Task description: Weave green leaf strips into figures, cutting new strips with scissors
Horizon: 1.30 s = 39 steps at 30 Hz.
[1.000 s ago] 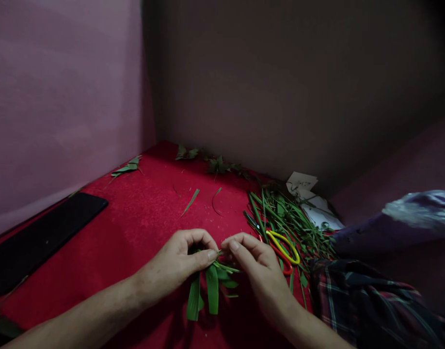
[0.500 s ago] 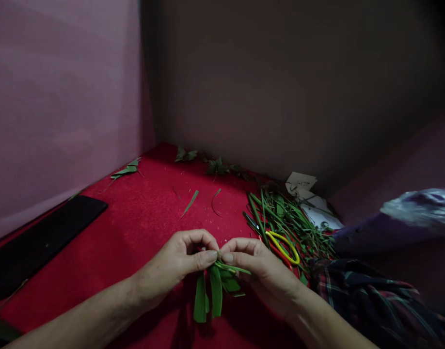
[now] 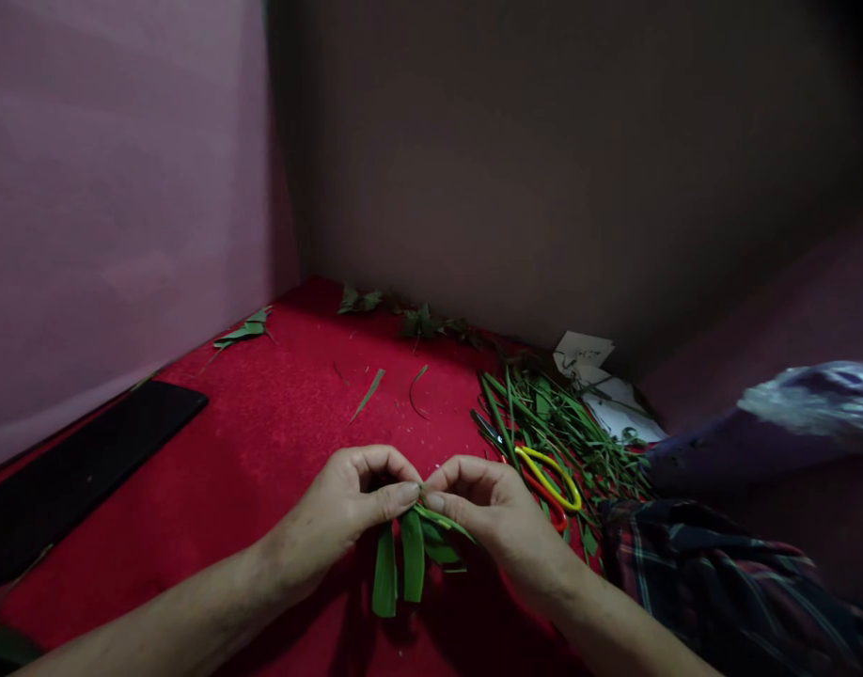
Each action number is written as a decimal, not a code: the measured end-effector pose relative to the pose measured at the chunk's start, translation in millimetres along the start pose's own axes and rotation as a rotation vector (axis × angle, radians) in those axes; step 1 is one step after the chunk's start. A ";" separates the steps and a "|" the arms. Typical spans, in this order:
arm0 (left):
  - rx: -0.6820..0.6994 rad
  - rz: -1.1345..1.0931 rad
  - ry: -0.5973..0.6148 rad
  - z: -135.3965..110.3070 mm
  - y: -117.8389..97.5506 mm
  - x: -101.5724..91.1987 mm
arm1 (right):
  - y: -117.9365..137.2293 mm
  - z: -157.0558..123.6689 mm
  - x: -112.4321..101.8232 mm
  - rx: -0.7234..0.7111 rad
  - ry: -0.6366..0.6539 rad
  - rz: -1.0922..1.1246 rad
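My left hand (image 3: pixel 347 512) and my right hand (image 3: pixel 492 508) meet above the red cloth (image 3: pixel 262 442), both pinched on a small bundle of green leaf strips (image 3: pixel 407 559). The strips hang down and fan out below my thumbs. Where the fingertips meet, the top of the bundle is hidden. Just to the right of my right hand lie scissors with yellow and red handles (image 3: pixel 548 480), resting on a pile of green stems (image 3: pixel 558 423).
A black flat slab (image 3: pixel 79 470) lies at the left edge of the cloth. Loose leaf scraps (image 3: pixel 244 329) sit near the back walls. White paper tags (image 3: pixel 593 367) lie behind the stems. Plaid fabric (image 3: pixel 720 583) and a purple bundle (image 3: pixel 776 423) fill the right side.
My right hand has turned and closed tighter onto the bundle beside my left thumb. The leaf strips shifted slightly; both hands stay in about the same place.
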State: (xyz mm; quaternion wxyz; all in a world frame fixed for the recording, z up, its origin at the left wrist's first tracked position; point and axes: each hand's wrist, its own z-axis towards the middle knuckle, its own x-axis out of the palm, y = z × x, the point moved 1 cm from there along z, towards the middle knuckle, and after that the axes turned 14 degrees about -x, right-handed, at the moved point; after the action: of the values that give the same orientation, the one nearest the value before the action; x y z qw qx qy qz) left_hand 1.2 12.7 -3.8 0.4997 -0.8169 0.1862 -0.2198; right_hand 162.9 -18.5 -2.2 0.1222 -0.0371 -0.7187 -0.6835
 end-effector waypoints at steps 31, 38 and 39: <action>-0.026 -0.169 0.100 0.7 5.7 4.1 | -3.4 -4.6 2.1 -0.187 0.065 -0.225; -0.023 -0.186 0.091 2.0 6.5 3.3 | -6.2 -6.4 1.2 -0.177 0.060 -0.211; -0.024 -0.191 0.090 2.3 6.5 3.1 | -6.7 -6.4 0.8 -0.177 0.064 -0.217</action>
State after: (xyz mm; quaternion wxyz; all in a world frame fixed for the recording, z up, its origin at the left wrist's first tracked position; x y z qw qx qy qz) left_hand 4.4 10.0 -10.0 0.4577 -0.8263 0.1322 -0.3006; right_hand 161.4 -25.4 -8.3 0.0665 0.0519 -0.6512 -0.7542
